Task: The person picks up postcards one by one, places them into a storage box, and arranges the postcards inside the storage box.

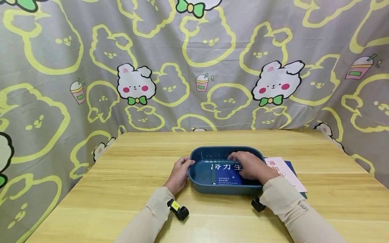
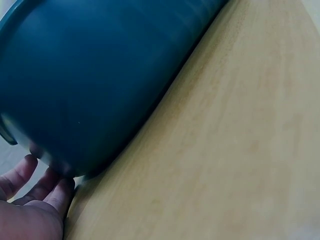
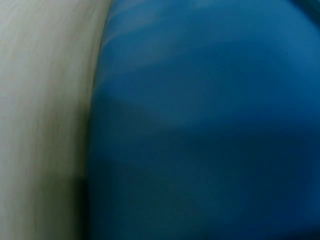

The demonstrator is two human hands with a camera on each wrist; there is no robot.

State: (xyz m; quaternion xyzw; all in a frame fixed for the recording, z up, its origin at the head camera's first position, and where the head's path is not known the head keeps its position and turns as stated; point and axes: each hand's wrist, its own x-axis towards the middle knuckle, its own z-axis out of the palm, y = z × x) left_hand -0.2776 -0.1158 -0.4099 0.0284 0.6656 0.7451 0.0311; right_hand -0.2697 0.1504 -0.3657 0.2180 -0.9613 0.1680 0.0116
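Observation:
A dark teal oblong basin (image 1: 212,189) stands on the table. At its left end, my left hand (image 1: 178,173) holds it, thumb at the rim and fingers against the outer wall. The left wrist view shows those fingertips (image 2: 62,187) low on the wall, near the tabletop. Inside the basin lies a blue booklet (image 1: 226,177) with white Chinese lettering. My right hand (image 1: 250,165) reaches in over the right end and grips the booklet's right side with bent fingers, covering that part. Motion blurs the right wrist view, where the basin wall (image 3: 200,110) fills most of the picture.
Right of the basin, partly behind my right forearm, lies a pink booklet (image 1: 287,172) with red lettering, on top of dark blue and green ones. The wooden table (image 1: 136,162) backs onto a grey patterned curtain (image 1: 170,44). Black cameras hang from both wrists.

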